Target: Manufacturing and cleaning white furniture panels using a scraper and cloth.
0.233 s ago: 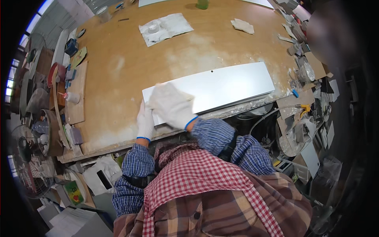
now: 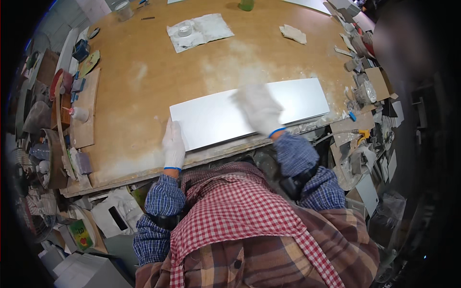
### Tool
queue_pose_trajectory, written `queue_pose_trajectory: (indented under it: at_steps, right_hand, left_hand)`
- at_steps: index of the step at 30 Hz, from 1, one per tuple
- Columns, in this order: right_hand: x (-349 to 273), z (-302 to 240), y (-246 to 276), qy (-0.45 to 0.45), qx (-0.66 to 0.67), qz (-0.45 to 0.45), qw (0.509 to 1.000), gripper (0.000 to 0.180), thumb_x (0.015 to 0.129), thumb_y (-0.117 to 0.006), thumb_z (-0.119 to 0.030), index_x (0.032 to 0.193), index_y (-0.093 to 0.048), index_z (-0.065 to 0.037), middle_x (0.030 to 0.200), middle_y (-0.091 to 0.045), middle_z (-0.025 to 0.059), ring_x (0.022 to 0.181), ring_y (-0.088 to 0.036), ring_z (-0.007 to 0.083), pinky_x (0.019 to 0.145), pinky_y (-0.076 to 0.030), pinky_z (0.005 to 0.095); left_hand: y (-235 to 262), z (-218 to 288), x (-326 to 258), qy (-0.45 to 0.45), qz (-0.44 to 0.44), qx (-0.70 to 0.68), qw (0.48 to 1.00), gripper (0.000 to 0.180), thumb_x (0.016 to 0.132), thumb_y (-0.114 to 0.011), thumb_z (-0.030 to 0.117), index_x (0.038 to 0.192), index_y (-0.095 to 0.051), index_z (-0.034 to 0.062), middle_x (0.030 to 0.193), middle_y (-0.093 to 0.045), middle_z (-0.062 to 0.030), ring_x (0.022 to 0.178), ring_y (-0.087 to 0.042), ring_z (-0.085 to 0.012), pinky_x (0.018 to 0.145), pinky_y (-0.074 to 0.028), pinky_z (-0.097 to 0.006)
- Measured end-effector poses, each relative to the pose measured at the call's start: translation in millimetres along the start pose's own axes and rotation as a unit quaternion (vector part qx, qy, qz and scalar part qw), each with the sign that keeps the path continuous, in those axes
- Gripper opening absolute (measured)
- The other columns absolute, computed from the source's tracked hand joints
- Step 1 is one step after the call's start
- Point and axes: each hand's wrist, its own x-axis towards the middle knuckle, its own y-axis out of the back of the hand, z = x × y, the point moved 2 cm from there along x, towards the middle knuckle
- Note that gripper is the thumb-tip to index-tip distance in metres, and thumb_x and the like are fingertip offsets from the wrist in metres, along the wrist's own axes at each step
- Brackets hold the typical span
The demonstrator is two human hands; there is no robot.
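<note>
A long white panel (image 2: 211, 115) lies on a stack of similar panels by the near edge of the workbench (image 2: 129, 125). My left hand (image 2: 173, 146), in a white knitted glove with a blue cuff, rests against the panel's left end, its fingers stretched along that edge. Smeared by motion, my gloved right hand (image 2: 266, 120) is on top of the panel, right of its middle. Under its fingers is a pale cloth (image 2: 249, 98), pressed to the white surface. The hand and cloth hide part of the panel's far edge.
A white sheet with a small round container (image 2: 185, 30) lies farther back, and a folded cloth (image 2: 293, 34) to its right. At left, a squeeze bottle (image 2: 79, 114) stands on a wooden board (image 2: 86, 129). Clutter lines the right side, near a yellow-ended hose (image 2: 363, 133).
My right hand has swept rightward along the panel with the cloth, from near its left end to past its middle. My left hand stays at the left end.
</note>
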Motion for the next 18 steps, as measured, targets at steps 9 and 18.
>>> queue_pose_trajectory:
  at_steps: [9, 18]
  right_hand:
    - [-7.7, 47.6, -9.6, -0.083, -0.175, 0.015, 0.981, 0.021, 0.096, -0.054, -0.023, 0.105, -0.065, -0.007, 0.105, -0.061, 0.0184, 0.105, -0.056, 0.0365, 0.093, -0.044, 0.0484]
    - [-7.4, -21.4, -10.6, -0.055, 0.006, -0.085, 0.995, 0.028, 0.096, -0.059, -0.029, 0.111, -0.066, -0.007, 0.111, -0.064, 0.0167, 0.108, -0.057, 0.0372, 0.098, -0.044, 0.0487]
  left_hand:
    - [1.8, -2.5, -0.1, -0.028, 0.004, 0.078, 0.997, 0.054, 0.11, -0.046, 0.034, 0.15, -0.049, -0.0024, 0.144, -0.061, -0.0191, 0.13, -0.058, -0.0248, 0.11, -0.043, -0.033]
    - [47.0, -27.6, -6.7, -0.017, -0.008, 0.115, 0.993, 0.055, 0.11, -0.045, 0.036, 0.15, -0.049, -0.0028, 0.145, -0.06, -0.0196, 0.131, -0.058, -0.0261, 0.111, -0.043, -0.033]
